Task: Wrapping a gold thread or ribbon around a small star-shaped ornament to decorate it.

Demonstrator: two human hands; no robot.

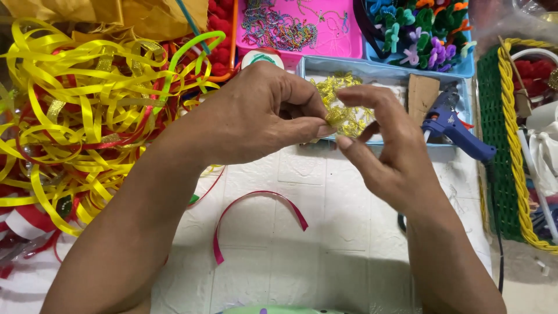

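A white counter (325,232) with a raised brick-like pattern carries a crowd of craft supplies. Over its middle the left hand (261,116) is closed in a pinch, thumb and fingertips pressed on a small piece of gold ribbon (336,118). The right hand (389,151) meets it from the other side — its thumb tip touches the same gold piece from below, while its fingers curve loosely open above it. So the gold ribbon sits between the two hands, held at the point where their thumbs come together.

Just beyond the hands stands a pale blue tray (372,68) with more of the gold ribbon lying in it, along with a piece of brown cardboard (422,93). Just beyond the right hand, a blue glue gun (453,128) rests partly on the tray's edge. Below the hands, nearer the person, a curved pink ribbon strip (256,203) lies flat on the counter, well apart from both hands. Left of the left forearm spreads a big tangled heap of yellow and red ribbons (75,128). Farther back are a pink tray of beaded chains (302,26) and a blue bin of coloured pipe-cleaner flowers (424,35). Far to the right lies a green mesh mat edged with yellow cord (508,139).
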